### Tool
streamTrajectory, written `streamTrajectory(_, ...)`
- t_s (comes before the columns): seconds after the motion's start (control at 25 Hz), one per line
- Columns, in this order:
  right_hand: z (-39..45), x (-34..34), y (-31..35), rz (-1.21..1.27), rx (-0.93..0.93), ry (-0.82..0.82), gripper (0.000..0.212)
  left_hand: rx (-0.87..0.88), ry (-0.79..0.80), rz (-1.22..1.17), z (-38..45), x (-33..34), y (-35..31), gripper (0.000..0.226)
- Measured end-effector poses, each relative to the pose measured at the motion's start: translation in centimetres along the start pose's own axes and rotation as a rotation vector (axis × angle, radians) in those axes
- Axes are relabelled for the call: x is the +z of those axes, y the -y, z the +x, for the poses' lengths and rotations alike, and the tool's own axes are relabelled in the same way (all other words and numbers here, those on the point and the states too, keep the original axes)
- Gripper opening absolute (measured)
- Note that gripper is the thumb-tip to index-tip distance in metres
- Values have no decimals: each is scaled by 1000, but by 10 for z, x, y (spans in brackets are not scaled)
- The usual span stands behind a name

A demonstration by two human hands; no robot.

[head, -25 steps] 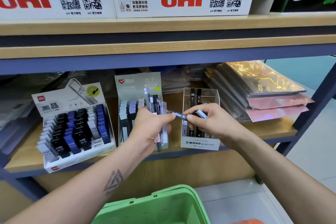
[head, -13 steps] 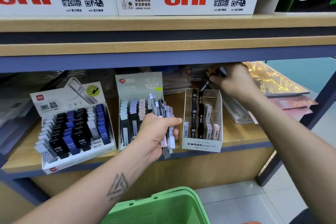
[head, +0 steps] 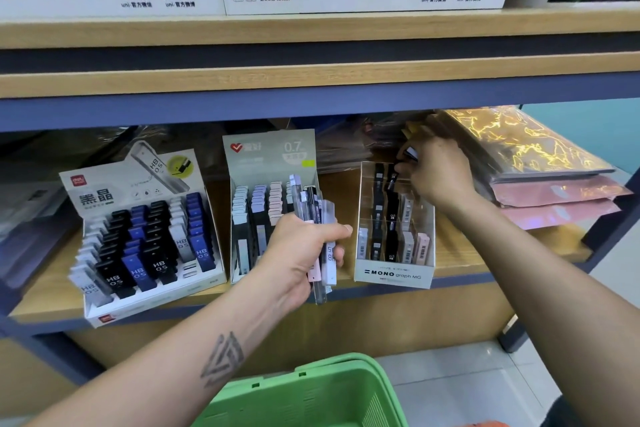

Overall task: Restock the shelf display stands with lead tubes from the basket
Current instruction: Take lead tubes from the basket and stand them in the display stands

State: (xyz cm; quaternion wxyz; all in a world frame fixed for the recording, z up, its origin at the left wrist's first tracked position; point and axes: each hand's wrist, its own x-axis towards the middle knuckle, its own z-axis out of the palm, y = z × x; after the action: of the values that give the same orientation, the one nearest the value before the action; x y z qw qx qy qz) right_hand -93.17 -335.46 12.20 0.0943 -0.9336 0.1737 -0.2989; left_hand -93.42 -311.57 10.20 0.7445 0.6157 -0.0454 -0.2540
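Lead tubes (head: 313,218) bunched in left hand (head: 304,253) | right hand (head: 438,172) pinches one above MONO stand (head: 394,274)

The tubes (head: 313,218) bunched in my left hand (head: 301,253) are smooth plastic, some clear. The stand (head: 394,276) under my right hand (head: 438,173) has glossy clear walls. Wood-grain shelf (head: 460,260), matt. Shiny foil-look packets (head: 540,163). Ribbed green plastic basket (head: 311,395).

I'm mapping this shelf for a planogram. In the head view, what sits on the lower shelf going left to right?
HB 0.5 lead stand → 0.7 lead stand → left hand gripping a bundle of lead tubes → clear MONO stand → right hand at its back row → stack of glossy folders.
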Motion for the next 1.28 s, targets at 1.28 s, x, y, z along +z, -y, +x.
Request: streamTrajectory(1.28, -66, -31, 87, 1478, 418, 689, 20, 70, -32, 0, -16, -12, -10, 20)
